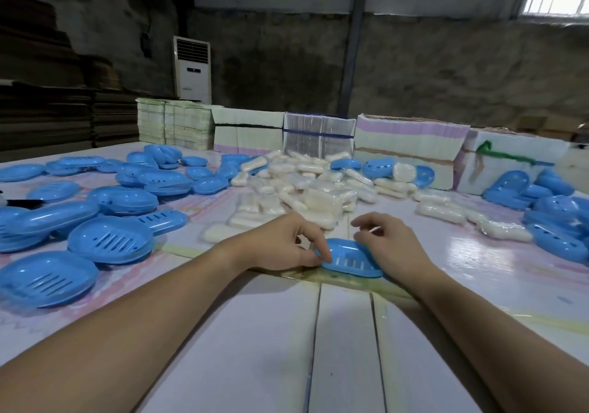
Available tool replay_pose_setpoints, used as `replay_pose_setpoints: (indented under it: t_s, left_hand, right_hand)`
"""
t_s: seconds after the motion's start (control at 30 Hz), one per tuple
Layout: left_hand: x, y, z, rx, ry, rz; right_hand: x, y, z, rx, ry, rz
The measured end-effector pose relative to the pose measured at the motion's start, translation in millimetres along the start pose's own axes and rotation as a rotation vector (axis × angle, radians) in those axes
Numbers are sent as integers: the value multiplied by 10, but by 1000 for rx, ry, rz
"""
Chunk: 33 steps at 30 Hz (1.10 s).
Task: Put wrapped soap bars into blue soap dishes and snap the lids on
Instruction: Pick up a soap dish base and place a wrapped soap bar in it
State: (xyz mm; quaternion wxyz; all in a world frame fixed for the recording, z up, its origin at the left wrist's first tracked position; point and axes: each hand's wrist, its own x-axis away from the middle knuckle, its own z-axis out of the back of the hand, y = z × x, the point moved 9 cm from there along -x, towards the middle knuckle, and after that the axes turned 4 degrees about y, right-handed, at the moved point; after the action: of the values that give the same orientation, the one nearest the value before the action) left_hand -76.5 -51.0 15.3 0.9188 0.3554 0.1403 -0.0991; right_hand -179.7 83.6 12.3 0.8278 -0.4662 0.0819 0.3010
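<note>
The blue soap dish (pixel 350 258) sits on the tabletop (pixel 318 349) between the two hands, slotted face up, its long axis running left to right across the person's front and tilting slightly away toward the left. The left hand (pixel 287 243) makes its grip at the dish's left end, fingertips pinching the rim there; the right hand (pixel 387 240) curls over the right end, fingers touching the far edge, though whether it truly grasps or only steadies I cannot tell. Both hands are equally near, one at each end. Whether a soap bar is already inside is hidden. Judging by this, the piece is being seated or pressed shut. Just beyond the grip lies the heap of wrapped soap bars (pixel 306 186); loose blue dishes and lids (pixel 108 243) lie well to the left, more blue dishes (pixel 554 218) far right.
</note>
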Motion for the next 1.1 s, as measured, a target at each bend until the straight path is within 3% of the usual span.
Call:
replay_pose_setpoints:
  t_s: [0.1,0.23,0.27,0.37,0.43,0.57,1.1]
  left_hand:
    - [-14,-70,136,-56,113,37]
    - [42,-232,673,-243,414,144]
    - [66,-352,766,-313,409,214]
    - [148,-833,717,-584,72,504]
    - [188,-988,653,-604,-20,609]
    - [133,-1036,683,-600,68,638]
    - [122,-1076,789,-444,87,653]
  right_hand:
    - [29,-48,-88,85,-90,27]
    - [54,-43,-74,49,-116,13]
    - [62,-57,-79,55,-126,22]
    - [75,-99,-99,65,-150,48]
    - [76,-107,-105,68,-160,50]
    - [77,-122,-91,74,-153,55]
    - [68,-79,-77,44,-138,47]
